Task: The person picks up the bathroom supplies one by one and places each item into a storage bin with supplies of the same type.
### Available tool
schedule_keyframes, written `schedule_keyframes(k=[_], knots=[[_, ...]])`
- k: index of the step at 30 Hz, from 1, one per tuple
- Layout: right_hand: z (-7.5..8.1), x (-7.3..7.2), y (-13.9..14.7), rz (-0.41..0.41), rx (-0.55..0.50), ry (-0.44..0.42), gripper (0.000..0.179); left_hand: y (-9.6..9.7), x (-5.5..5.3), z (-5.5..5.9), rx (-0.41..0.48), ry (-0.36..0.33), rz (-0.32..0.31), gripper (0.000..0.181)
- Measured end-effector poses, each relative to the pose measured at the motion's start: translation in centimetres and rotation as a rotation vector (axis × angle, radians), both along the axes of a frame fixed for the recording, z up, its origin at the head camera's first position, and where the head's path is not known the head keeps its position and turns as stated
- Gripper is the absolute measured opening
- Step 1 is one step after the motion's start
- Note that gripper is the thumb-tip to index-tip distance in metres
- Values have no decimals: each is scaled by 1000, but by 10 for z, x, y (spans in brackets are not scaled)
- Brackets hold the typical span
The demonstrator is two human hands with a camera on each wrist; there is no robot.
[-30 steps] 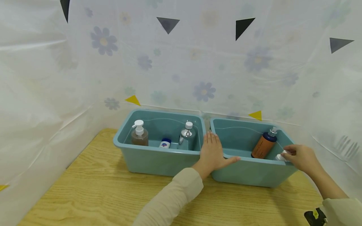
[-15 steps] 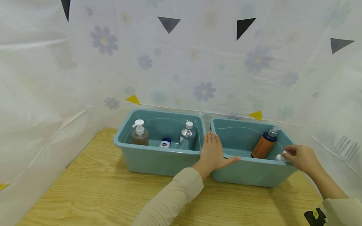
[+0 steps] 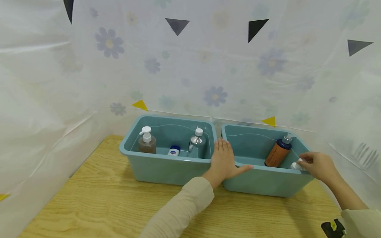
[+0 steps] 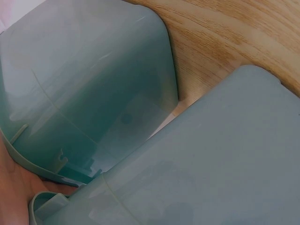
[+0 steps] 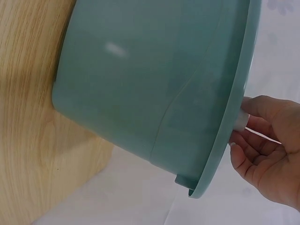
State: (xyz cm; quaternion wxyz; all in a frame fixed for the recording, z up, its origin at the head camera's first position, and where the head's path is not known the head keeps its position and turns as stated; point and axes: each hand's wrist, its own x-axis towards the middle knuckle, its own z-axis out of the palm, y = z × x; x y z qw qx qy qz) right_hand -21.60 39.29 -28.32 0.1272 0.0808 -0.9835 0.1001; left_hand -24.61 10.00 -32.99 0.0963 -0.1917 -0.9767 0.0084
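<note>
Two teal plastic bins stand side by side, the left bin [image 3: 160, 168] and the right bin [image 3: 262, 181]. My left hand [image 3: 223, 162] rests with straight fingers on their adjoining rims, thumb spread over the right bin's front rim; only part of it enters the left wrist view. At the right bin's front right corner, my right hand [image 3: 319, 167] pinches a white bottle top [image 3: 295, 166] between thumb and fingers. In the right wrist view a bit of the white top [image 5: 241, 121] shows at the rim; the bin wall hides whatever is below it.
An orange-labelled dark pump bottle [image 3: 278, 153] leans inside the right bin. The left bin contains a brownish pump bottle [image 3: 147, 143], a small white container with a blue cap [image 3: 174, 151] and a clear white-capped bottle [image 3: 197, 140]. Both bins stand on a wooden table [image 3: 119, 201] before a flowered curtain [image 3: 184, 66].
</note>
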Motion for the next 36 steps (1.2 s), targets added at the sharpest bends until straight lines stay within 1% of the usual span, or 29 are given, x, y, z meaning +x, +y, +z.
schedule_keyframes(k=[11, 16, 27, 33, 36], knots=[[5, 2, 1, -5, -3, 11, 23, -3, -2, -1, -11, 0, 2, 112], [6, 1, 0, 0, -5, 27, 22, -3, -3, -2, 4, -18, 2, 112], [3, 2, -1, 7, -2, 53, 19, -3, -3, -4, 16, -20, 5, 112], [9, 3, -2, -32, -24, 134, 13, -4, -3, -2, 2, -23, 7, 112], [9, 3, -3, -34, -32, 176, 11, -4, -3, -2, 0, -27, 10, 112]])
